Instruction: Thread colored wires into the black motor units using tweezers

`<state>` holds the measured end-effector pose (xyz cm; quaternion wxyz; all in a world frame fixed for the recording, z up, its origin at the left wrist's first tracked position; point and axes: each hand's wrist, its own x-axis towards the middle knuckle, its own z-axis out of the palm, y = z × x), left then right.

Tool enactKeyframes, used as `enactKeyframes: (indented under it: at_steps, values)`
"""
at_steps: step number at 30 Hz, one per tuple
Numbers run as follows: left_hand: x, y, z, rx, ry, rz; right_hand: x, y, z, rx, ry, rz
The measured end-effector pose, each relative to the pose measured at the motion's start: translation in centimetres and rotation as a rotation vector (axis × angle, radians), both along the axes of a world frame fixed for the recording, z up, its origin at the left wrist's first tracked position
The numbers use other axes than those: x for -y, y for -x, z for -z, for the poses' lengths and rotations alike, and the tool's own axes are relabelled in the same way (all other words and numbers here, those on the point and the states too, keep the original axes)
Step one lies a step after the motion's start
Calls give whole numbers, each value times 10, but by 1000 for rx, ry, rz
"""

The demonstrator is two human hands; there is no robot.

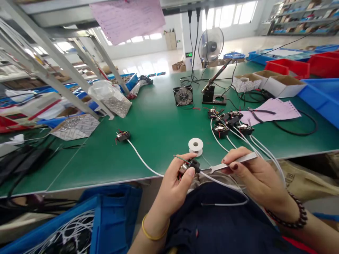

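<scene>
My left hand [173, 185] is closed round a small black part [195, 165] with a silvery metal piece and thin wires. From that part a white cable [222, 183] loops down over my lap. Pinched in my right hand [249, 173] is a flat grey metal tool [245, 158], its forked tip beside the white cable. Just beyond my left fingers a white spool [195, 146] stands on the green table [156, 120]. One similar part [123, 135] with a white cable lies to the left, and several more [230, 121] are grouped to the right.
A small fan [183, 96] and a soldering iron [217, 76] in its stand are at the back. Pliers [261, 112] lie on pink paper [278, 106]. Bins [323, 98] line the right; a blue crate [113, 215] with cables is below left. A metal frame [53, 53] rises at left.
</scene>
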<state>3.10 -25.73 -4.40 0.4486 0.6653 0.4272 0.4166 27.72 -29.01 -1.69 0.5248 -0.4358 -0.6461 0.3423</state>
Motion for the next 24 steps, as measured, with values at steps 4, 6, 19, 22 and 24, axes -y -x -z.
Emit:
enactKeyframes:
  at_steps: [4,6,19,22,24]
  values:
    - [7,-3,-3,22,32,45,2,4,8,-46,-33,-4]
    - [9,-2,-4,2,4,57,2,6,11,-75,-52,-15]
    - [-133,165,-8,-482,-232,-530,0,-9,39,34,-37,57]
    - [-159,186,-3,-481,-195,-522,2,-8,44,79,-17,44]
    - [-167,186,5,-462,-185,-494,3,-7,47,93,20,37]
